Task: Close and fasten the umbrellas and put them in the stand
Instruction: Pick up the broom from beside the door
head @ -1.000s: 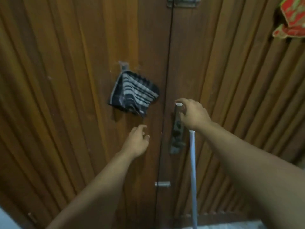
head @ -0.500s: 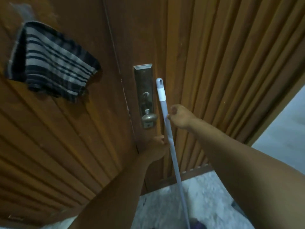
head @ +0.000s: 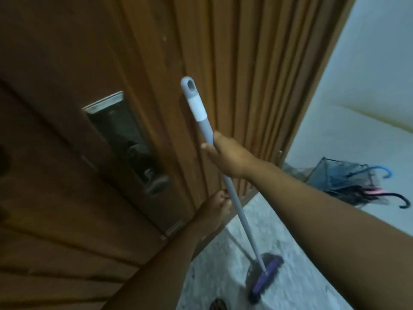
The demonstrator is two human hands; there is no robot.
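We see a ribbed, varnished wooden door (head: 234, 63), its dull metal lock plate (head: 125, 139), a smooth plastic-looking broom handle (head: 201, 117), and speckled floor (head: 223, 265).

1 broom (head: 225, 182), 1 umbrella stand (head: 321, 173), 3 umbrella handles visible (head: 405, 201), 2 hands (head: 228, 155).

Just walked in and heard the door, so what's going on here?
A person stands at the wooden door, the right hand gripping a broom handle whose purple head rests on the floor. The left hand is at the door's edge below the lock. Umbrellas already sit in the mesh stand by the wall.
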